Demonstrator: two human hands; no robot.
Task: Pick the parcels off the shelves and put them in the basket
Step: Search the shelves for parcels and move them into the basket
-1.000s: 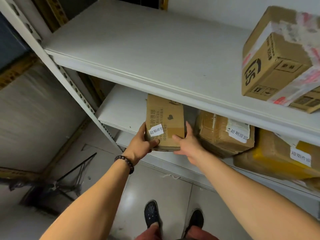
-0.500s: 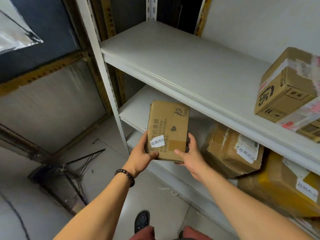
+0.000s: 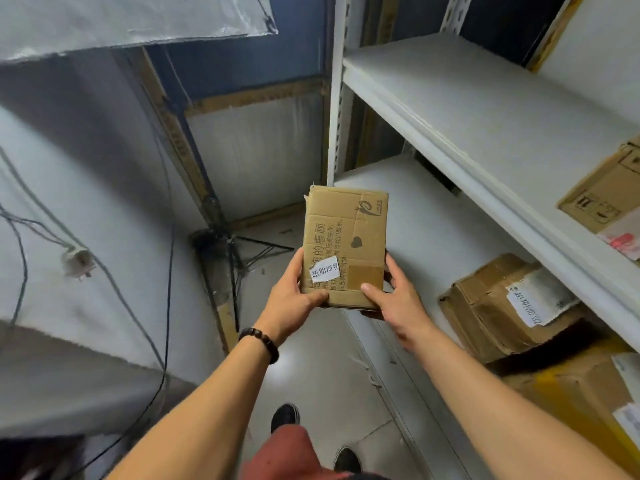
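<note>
A white rack (image 3: 337, 98) stands at the right. A taped box (image 3: 602, 199) is seen at the right end of its upper shelf (image 3: 485, 109). A yellow parcel (image 3: 571, 393) and a crumpled parcel (image 3: 498, 306) lie side by side toward the right end of the lower shelf (image 3: 433, 230). A flat cardboard parcel (image 3: 346, 237) is held clear of the rack, just off the front left corner of the lower shelf, with its printed face to the camera. It is clamped at its lower end between both hands. The left hand (image 3: 294, 303) is curled on the lower left edge and the right hand (image 3: 398, 303) on the lower right, each with a thumb across the face. The parcel is judged light and fairly stiff, but its top corner is dented, so a hard squeeze is judged likely to crush it. The side edges are judged the best hold. A white label (image 3: 325, 273) is stuck by the left thumb. No basket is in view.
</note>
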